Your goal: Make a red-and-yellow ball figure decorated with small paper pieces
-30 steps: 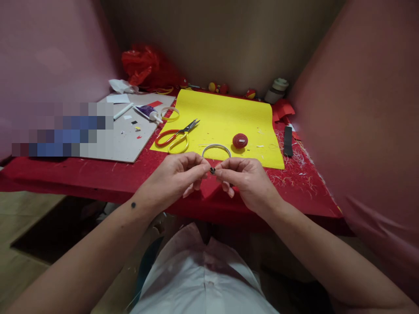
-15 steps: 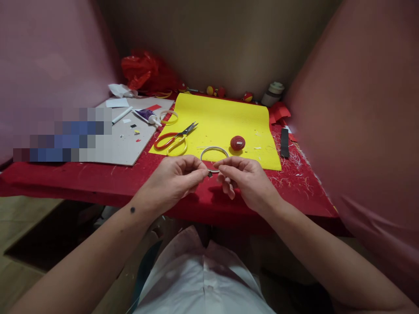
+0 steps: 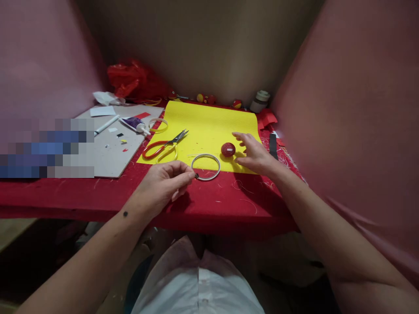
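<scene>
My left hand (image 3: 165, 183) pinches a tiny black piece (image 3: 197, 175) between thumb and forefinger, just left of a white ring (image 3: 206, 167) lying half on the yellow corrugated sheet (image 3: 209, 126). My right hand (image 3: 257, 153) hovers with fingers spread beside a small red ball (image 3: 228, 149) on the yellow sheet, nearly touching it and holding nothing.
Red-and-yellow scissors (image 3: 163, 146) lie on the sheet's left part. A grey board (image 3: 111, 152) at left bears a glue tube (image 3: 133, 124), a white pen (image 3: 106, 125) and scraps. A black strip (image 3: 273, 145), a small jar (image 3: 260, 101) and a red bag (image 3: 134, 80) sit around the red table (image 3: 229, 205).
My right hand let go of the black piece and moved right and forward to the red ball, fingers opening. The left hand kept the piece. The view shifted slightly right.
</scene>
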`<state>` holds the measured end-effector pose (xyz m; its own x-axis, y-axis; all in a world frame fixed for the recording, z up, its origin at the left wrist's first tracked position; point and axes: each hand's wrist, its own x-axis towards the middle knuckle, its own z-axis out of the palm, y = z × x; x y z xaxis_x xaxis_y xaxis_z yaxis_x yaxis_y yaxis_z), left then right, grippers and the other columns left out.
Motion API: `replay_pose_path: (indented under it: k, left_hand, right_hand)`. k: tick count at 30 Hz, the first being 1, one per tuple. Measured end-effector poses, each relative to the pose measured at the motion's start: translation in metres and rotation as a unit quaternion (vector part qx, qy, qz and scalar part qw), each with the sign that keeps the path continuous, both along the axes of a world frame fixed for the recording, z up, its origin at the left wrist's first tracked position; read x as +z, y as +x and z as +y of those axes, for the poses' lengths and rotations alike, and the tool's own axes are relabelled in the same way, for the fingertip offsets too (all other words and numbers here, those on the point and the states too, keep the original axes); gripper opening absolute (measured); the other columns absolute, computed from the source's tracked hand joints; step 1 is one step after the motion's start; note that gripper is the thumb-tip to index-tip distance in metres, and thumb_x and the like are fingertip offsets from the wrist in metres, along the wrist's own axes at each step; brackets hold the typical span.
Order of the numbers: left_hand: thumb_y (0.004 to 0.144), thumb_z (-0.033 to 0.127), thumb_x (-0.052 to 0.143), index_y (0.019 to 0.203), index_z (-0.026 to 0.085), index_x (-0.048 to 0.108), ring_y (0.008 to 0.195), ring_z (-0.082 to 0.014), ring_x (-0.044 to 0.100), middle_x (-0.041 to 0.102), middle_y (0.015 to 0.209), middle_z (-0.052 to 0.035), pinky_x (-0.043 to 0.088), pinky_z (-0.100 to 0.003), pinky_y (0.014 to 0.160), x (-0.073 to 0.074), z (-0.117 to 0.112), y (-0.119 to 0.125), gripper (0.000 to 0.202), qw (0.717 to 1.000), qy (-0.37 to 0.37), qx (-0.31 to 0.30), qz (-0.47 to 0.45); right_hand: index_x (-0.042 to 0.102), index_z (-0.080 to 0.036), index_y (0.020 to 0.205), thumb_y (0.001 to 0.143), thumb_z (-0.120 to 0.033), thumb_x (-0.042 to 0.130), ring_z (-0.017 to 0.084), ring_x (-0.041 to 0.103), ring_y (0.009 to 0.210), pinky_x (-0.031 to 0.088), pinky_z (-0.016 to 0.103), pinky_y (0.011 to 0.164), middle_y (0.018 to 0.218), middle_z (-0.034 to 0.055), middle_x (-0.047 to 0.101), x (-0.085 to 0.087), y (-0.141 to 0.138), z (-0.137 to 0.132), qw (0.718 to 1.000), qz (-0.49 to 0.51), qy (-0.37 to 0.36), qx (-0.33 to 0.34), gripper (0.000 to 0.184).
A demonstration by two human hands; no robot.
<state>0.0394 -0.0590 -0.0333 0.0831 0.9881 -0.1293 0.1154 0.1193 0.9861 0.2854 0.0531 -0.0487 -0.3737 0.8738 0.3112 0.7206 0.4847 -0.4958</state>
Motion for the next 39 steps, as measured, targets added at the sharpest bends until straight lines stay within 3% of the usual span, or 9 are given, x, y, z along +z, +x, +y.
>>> replay_pose_path:
  k: [3,6,12,14,17,20,23,30,39]
  left_hand:
    - [0.075,0.031,0.069,0.071,0.015,0.057,0.038,-0.0041,0.037,0.047,0.045,0.0058,0.024,-0.015,0.037,-0.002,0.002,-0.002,0.021,1.0,-0.002,0.0,-0.008]
    - [0.075,0.032,0.069,0.072,0.015,0.058,0.038,-0.004,0.038,0.048,0.045,0.0056,0.024,-0.015,0.037,-0.003,0.003,-0.005,0.02,1.0,-0.002,-0.004,-0.013]
    - [0.075,0.034,0.07,0.071,0.015,0.059,0.038,-0.0039,0.037,0.047,0.044,0.005,0.024,-0.015,0.038,-0.004,0.006,-0.006,0.022,1.0,0.003,-0.007,-0.013]
    - [0.074,0.034,0.071,0.071,0.016,0.06,0.038,-0.0041,0.038,0.049,0.046,0.0044,0.026,-0.016,0.038,-0.001,0.009,-0.006,0.021,1.0,0.013,-0.005,-0.009]
    - [0.072,0.032,0.072,0.07,0.016,0.063,0.04,-0.005,0.042,0.053,0.049,0.0031,0.03,-0.016,0.039,0.009,0.018,-0.005,0.018,0.999,0.052,-0.003,-0.011]
    - [0.072,0.028,0.071,0.067,0.017,0.065,0.042,-0.0057,0.044,0.054,0.05,0.0021,0.033,-0.017,0.041,0.025,0.028,-0.001,0.014,0.994,0.109,-0.003,-0.007]
    - [0.074,0.027,0.069,0.064,0.017,0.065,0.042,-0.0066,0.044,0.053,0.048,0.0014,0.032,-0.018,0.04,0.044,0.039,0.006,0.015,0.988,0.155,0.001,0.017]
    - [0.072,0.018,0.069,0.064,0.016,0.061,0.042,-0.0058,0.043,0.052,0.05,0.0024,0.032,-0.019,0.039,0.067,0.071,0.026,0.011,0.97,0.238,0.013,-0.039]
    - [0.075,0.021,0.07,0.069,0.014,0.062,0.045,-0.0052,0.044,0.057,0.061,0.0011,0.035,-0.019,0.041,0.033,0.097,0.038,0.011,0.967,0.165,-0.016,-0.191]
  right_hand:
    - [0.049,-0.018,0.132,0.067,-0.01,0.063,0.032,0.054,0.115,0.046,0.047,0.096,0.123,0.0156,0.055,-0.007,-0.006,0.009,0.997,-0.041,0.048,0.051,0.067]
    - [0.054,-0.018,0.127,0.073,-0.015,0.062,0.03,0.058,0.11,0.047,0.046,0.094,0.118,0.0145,0.06,-0.014,-0.008,0.015,0.995,-0.017,0.065,0.07,0.055]
    - [0.062,-0.018,0.111,0.066,-0.02,0.068,0.027,0.062,0.1,0.048,0.045,0.088,0.107,0.0102,0.066,-0.014,-0.007,0.017,0.988,0.148,-0.013,0.037,0.046]
    - [0.063,-0.019,0.106,0.063,-0.023,0.072,0.024,0.063,0.096,0.048,0.043,0.087,0.102,0.0075,0.068,-0.006,-0.007,0.015,0.955,0.277,-0.098,0.028,0.044]
    - [0.065,-0.018,0.097,0.061,-0.027,0.076,0.022,0.065,0.088,0.049,0.039,0.082,0.096,0.0061,0.069,0.008,-0.007,0.01,0.858,0.453,-0.239,0.05,0.039]
    - [0.067,-0.017,0.092,0.059,-0.028,0.076,0.023,0.067,0.085,0.05,0.039,0.085,0.091,0.0076,0.071,0.018,-0.008,0.006,0.766,0.542,-0.34,0.072,0.036]
    - [0.068,-0.016,0.093,0.06,-0.028,0.073,0.025,0.067,0.089,0.049,0.04,0.091,0.09,0.0086,0.072,0.025,-0.011,0.005,0.707,0.584,-0.385,0.103,0.036]
    - [0.066,-0.013,0.1,0.061,-0.021,0.066,0.022,0.067,0.088,0.048,0.038,0.093,0.088,0.0071,0.072,0.033,-0.02,0.01,0.667,0.61,-0.386,0.186,0.039]
    - [0.065,-0.013,0.105,0.06,-0.018,0.065,0.02,0.067,0.084,0.051,0.035,0.086,0.088,0.0055,0.072,0.02,-0.02,0.008,0.64,0.627,-0.389,0.216,0.044]
